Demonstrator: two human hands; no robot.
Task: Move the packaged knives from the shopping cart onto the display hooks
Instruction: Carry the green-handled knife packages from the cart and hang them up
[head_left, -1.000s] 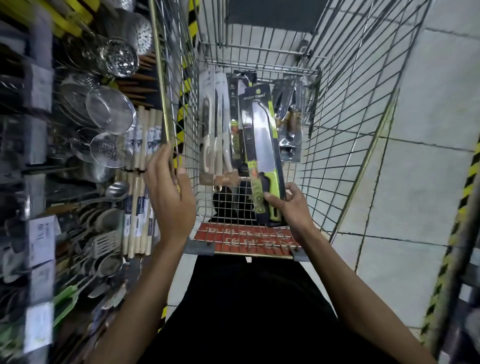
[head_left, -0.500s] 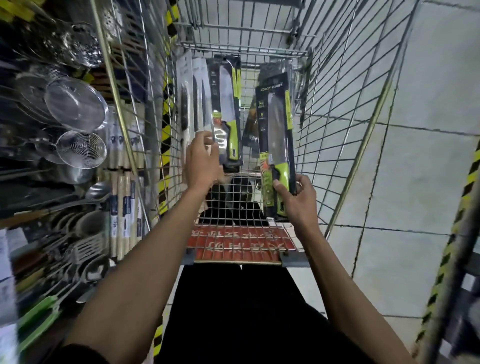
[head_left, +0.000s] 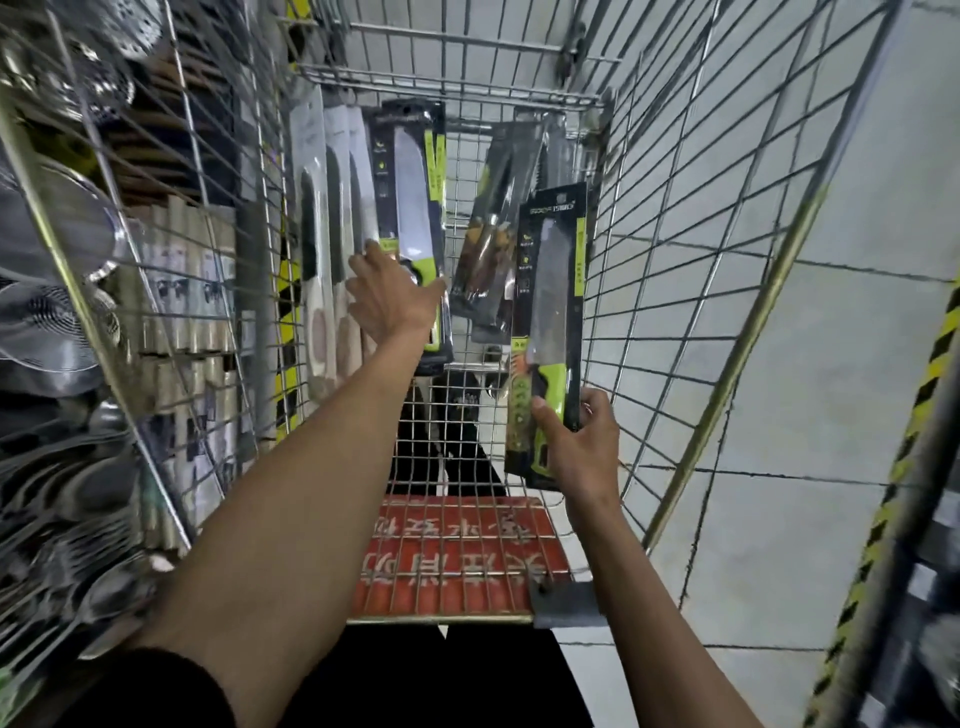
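fingers (head_left: 598, 413) of the right hand (head_left: 582, 452) grip the lower end of a black-carded, green-handled knife pack (head_left: 549, 291), upright inside the wire shopping cart (head_left: 769, 291) near its right wall. left hand (head_left: 395, 304) touches a matching pack (head_left: 410, 197) mid-cart; grip unclear.

Black-carded packaged knife (head_left: 549, 291) with a lime-green handle; red cart placard (head_left: 457, 556) lettered in white; yellow-and-black hazard striping (head_left: 927, 371); pale grey floor tiles (head_left: 857, 208).

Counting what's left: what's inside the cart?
White knife packs along the left side, a green-handled pack under the left hand, brown-handled packs in the middle. The right hand holds another green pack. Anything behind them is hidden.
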